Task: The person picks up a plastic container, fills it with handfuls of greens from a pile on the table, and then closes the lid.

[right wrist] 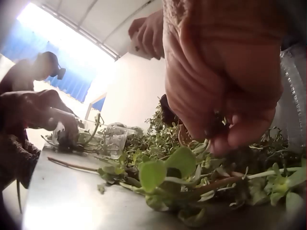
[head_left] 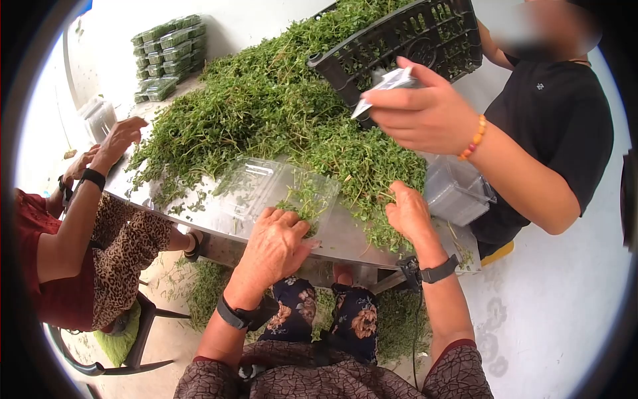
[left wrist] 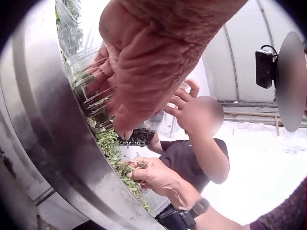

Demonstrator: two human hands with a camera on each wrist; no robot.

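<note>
My left hand (head_left: 276, 239) is at the near side of an open clear plastic box (head_left: 256, 183) with a hinged lid. In the left wrist view its fingers show through the clear wall (left wrist: 96, 103), over some greens inside, and the thumb lies outside that wall. My right hand (head_left: 409, 209) is at the front right edge of a large heap of leafy greens (head_left: 266, 93). Its curled fingers and thumb pinch green sprigs (left wrist: 136, 165). Rounded leaves and reddish stems (right wrist: 211, 187) lie under it on the metal table; the fingertips are partly hidden.
Stacked clear boxes (head_left: 455, 189) stand right of my right hand. Across the table a person in black holds a black crate (head_left: 412, 46) and a pale packet (head_left: 392, 83). Packed boxes (head_left: 169, 53) are stacked at the back left. Another person's hands (head_left: 116, 146) work at the left.
</note>
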